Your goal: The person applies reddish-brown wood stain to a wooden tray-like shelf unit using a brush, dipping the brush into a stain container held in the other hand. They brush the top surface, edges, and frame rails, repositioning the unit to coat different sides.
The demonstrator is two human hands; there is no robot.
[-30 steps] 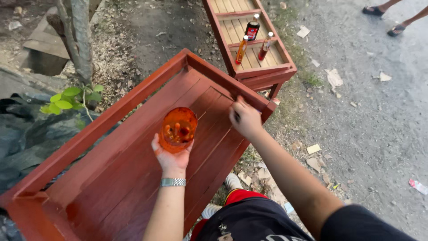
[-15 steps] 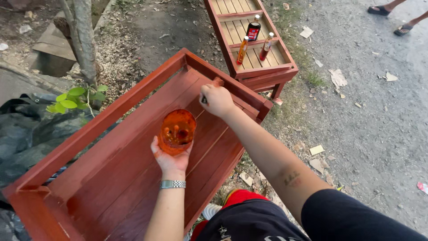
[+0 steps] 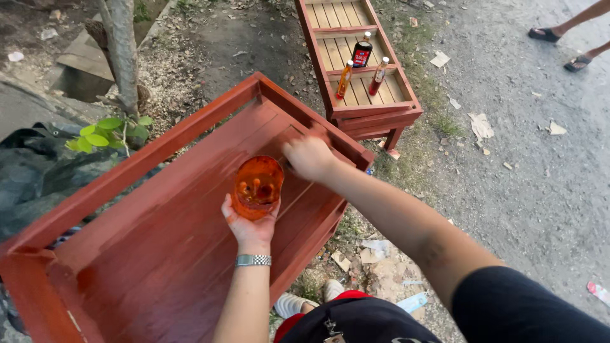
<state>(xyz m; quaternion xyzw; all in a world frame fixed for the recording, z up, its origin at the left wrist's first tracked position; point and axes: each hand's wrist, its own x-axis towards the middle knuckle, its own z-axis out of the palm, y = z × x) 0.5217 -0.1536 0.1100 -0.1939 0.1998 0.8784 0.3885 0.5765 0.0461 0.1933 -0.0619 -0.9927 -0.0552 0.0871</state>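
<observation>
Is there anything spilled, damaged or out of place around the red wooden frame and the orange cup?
Nothing is spilled: the left hand holds the orange plastic cup upright over the red wooden slatted frame. Only the ground looks untidy, with torn paper scraps scattered around the second wooden frame, where three bottles stand upright.

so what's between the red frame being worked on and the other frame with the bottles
In the head view, only a strip of bare ground with dry leaves and sparse grass separates the near red frame from the far frame holding three bottles; nothing stands there.
</observation>
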